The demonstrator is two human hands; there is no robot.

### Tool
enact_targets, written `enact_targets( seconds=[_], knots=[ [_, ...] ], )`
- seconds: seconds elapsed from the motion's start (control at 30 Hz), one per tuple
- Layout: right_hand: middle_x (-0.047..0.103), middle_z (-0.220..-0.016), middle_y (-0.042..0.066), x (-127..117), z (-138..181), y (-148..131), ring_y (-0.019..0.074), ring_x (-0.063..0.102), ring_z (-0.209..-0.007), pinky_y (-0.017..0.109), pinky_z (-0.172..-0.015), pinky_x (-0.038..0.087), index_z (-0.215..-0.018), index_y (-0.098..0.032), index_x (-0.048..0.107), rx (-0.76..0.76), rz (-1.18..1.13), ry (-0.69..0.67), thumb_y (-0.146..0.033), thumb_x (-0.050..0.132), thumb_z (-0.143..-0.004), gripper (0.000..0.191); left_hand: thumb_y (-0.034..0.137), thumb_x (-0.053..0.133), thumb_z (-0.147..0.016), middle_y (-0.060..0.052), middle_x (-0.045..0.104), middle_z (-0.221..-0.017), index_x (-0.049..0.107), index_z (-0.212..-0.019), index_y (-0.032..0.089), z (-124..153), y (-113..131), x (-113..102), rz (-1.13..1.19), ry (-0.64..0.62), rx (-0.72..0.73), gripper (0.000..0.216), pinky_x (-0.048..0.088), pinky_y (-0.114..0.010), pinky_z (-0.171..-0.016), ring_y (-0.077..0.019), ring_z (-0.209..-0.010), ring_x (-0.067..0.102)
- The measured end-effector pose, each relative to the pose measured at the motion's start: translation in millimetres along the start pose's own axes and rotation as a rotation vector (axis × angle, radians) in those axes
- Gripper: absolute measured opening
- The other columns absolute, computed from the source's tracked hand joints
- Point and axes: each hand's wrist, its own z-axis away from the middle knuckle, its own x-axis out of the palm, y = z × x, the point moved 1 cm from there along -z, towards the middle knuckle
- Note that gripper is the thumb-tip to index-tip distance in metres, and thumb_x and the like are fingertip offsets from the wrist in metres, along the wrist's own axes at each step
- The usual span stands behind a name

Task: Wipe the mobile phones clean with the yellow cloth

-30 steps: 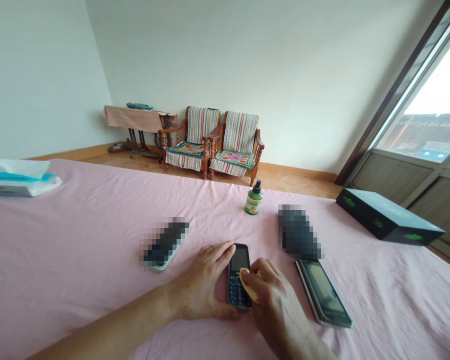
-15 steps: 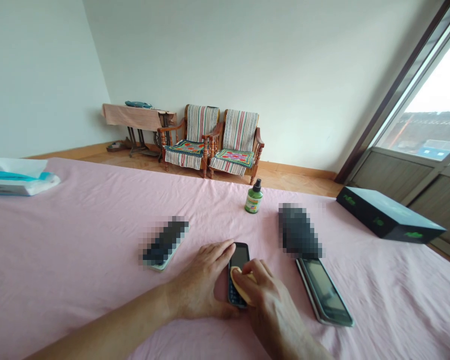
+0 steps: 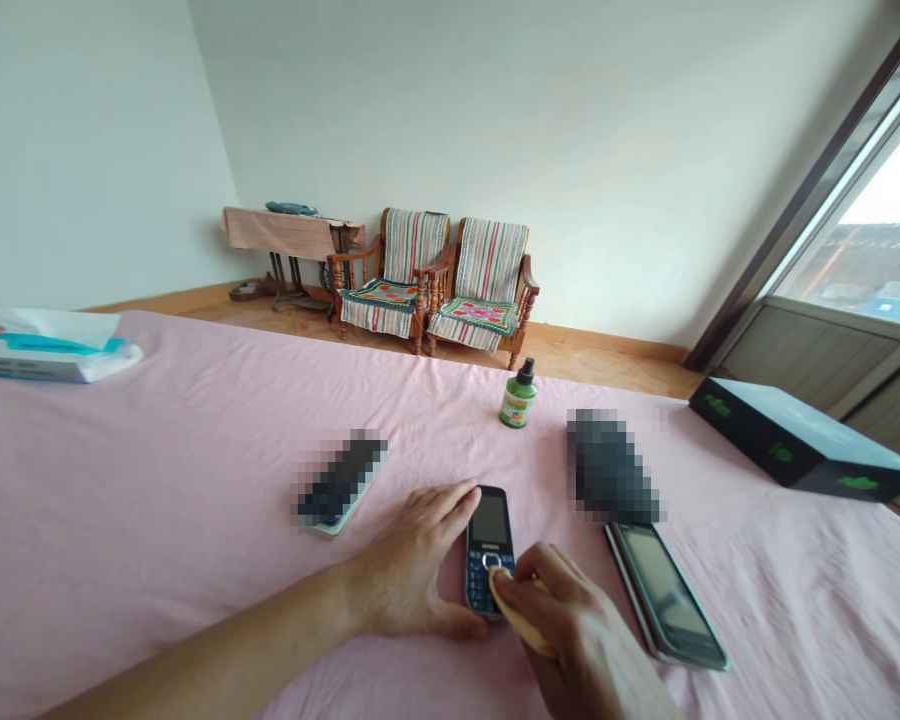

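A dark keypad phone lies face up on the pink cloth, its screen at the far end and its keys towards me. My left hand holds it along its left side, fingertips at the upper corner and thumb near the bottom corner. Pinched in my right hand is a pale yellow cloth, which touches the phone's keys just under the round button. My right fingers cover part of the cloth and the lower right keys.
A pixelated phone lies left. At right are a dark pixelated object and a touchscreen phone. Farther off stand a green spray bottle, a black box and a tissue pack. Two chairs stand beyond.
My right hand with the cloth has moved right and slightly down over the phone, uncovering more of the screen and keys. My left hand keeps its hold. The view has shifted slightly.
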Motion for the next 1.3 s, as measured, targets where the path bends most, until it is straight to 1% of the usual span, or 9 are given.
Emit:
enact_targets(
  seconds=[0.07, 0.23, 0.4, 0.57, 0.73, 0.83, 0.97, 1.2, 1.3],
  knots=[
    [0.056, -0.081, 0.004, -3, -2, -1, 0.0148, 0.057, -0.071, 0.022, -0.06, 0.045, -0.088, -0.023, 0.065, 0.026, 0.014, -0.006, -0.008, 0.043, -0.088, 0.026, 0.064, 0.075, -0.061, -0.015, 0.028, -0.153, 0.031, -0.146, 0.017, 0, -1, 0, -0.017, -0.005, -0.008, 0.107, 0.026, -0.052, -0.111, -0.0373, -0.137, 0.029],
    [0.056, -0.078, 0.003, -5, -2, -1, 0.0137, 0.056, -0.068, 0.022, -0.057, 0.042, -0.075, -0.021, 0.063, -0.034, 0.031, -0.049, -0.01, 0.045, -0.088, 0.024, 0.063, 0.075, -0.061, -0.015, 0.029, -0.153, 0.031, -0.146, 0.015, 0, 0, -1, -0.036, -0.011, -0.007, 0.107, 0.026, -0.05, -0.112, -0.0359, -0.137, 0.029],
    [0.056, -0.079, 0.003, -5, -2, 1, 0.0137, 0.056, -0.068, 0.022, -0.06, 0.044, -0.08, -0.021, 0.065, 0.016, 0.021, -0.011, -0.006, 0.046, -0.086, 0.024, 0.063, 0.075, -0.061, -0.015, 0.029, -0.153, 0.031, -0.146, 0.018, 1, 0, -1, -0.019, 0.011, 0.006, 0.106, 0.026, -0.052, -0.111, -0.0373, -0.137, 0.03],
    [0.056, -0.079, 0.003, -8, -2, 1, 0.0132, 0.056, -0.071, 0.021, -0.059, 0.042, -0.072, -0.02, 0.064, 0.019, -0.056, -0.087, -0.006, 0.046, -0.087, 0.027, 0.064, 0.075, -0.061, -0.015, 0.029, -0.153, 0.031, -0.146, 0.019, 1, 0, 0, 0.004, 0.011, 0.004, 0.106, 0.025, -0.053, -0.111, -0.0383, -0.137, 0.029],
    [0.055, -0.082, 0.004, -2, -3, 5, 0.0155, 0.055, -0.07, 0.025, -0.062, 0.043, -0.086, -0.021, 0.068, 0.071, -0.091, -0.054, -0.005, 0.043, -0.085, 0.029, 0.065, 0.074, -0.062, -0.016, 0.03, -0.152, 0.031, -0.146, 0.017, 1, 1, -1, -0.019, 0.012, 0.011, 0.106, 0.025, -0.052, -0.112, -0.0377, -0.137, 0.03],
    [0.054, -0.081, 0.004, 0, -3, 10, 0.0159, 0.055, -0.07, 0.026, -0.062, 0.042, -0.084, -0.02, 0.068, 0.103, -0.122, -0.034, -0.004, 0.043, -0.083, 0.03, 0.066, 0.074, -0.062, -0.017, 0.029, -0.152, 0.03, -0.146, 0.014, 1, 1, -1, -0.036, 0.002, 0.009, 0.108, 0.025, -0.051, -0.112, -0.0371, -0.137, 0.03],
    [0.055, -0.081, 0.004, -3, -1, 13, 0.0153, 0.056, -0.072, 0.025, -0.063, 0.042, -0.081, -0.02, 0.068, 0.126, -0.157, -0.046, -0.001, 0.044, -0.078, 0.031, 0.066, 0.075, -0.06, -0.017, 0.029, -0.152, 0.031, -0.146, 0.012, 1, 0, -1, -0.036, -0.004, 0.003, 0.11, 0.026, -0.051, -0.112, -0.0376, -0.137, 0.029],
    [0.057, -0.083, 0.004, 8, -13, -8, 0.0166, 0.054, -0.075, 0.025, -0.064, 0.039, -0.08, -0.02, 0.068, 0.116, -0.12, -0.03, 0.001, 0.049, -0.078, 0.028, 0.057, 0.079, -0.059, -0.017, 0.031, -0.151, 0.032, -0.145, 0.014, 0, -1, 2, -0.056, 0.015, 0.02, 0.107, 0.028, -0.05, -0.112, -0.0359, -0.136, 0.032],
    [0.057, -0.083, 0.004, 10, -16, -10, 0.0165, 0.053, -0.075, 0.025, -0.064, 0.038, -0.08, -0.019, 0.068, 0.126, -0.111, -0.033, 0.001, 0.051, -0.076, 0.027, 0.053, 0.081, -0.059, -0.017, 0.033, -0.15, 0.033, -0.144, 0.014, 0, -2, 3, -0.059, 0.033, 0.032, 0.106, 0.029, -0.049, -0.111, -0.0356, -0.135, 0.033]
  ],
)
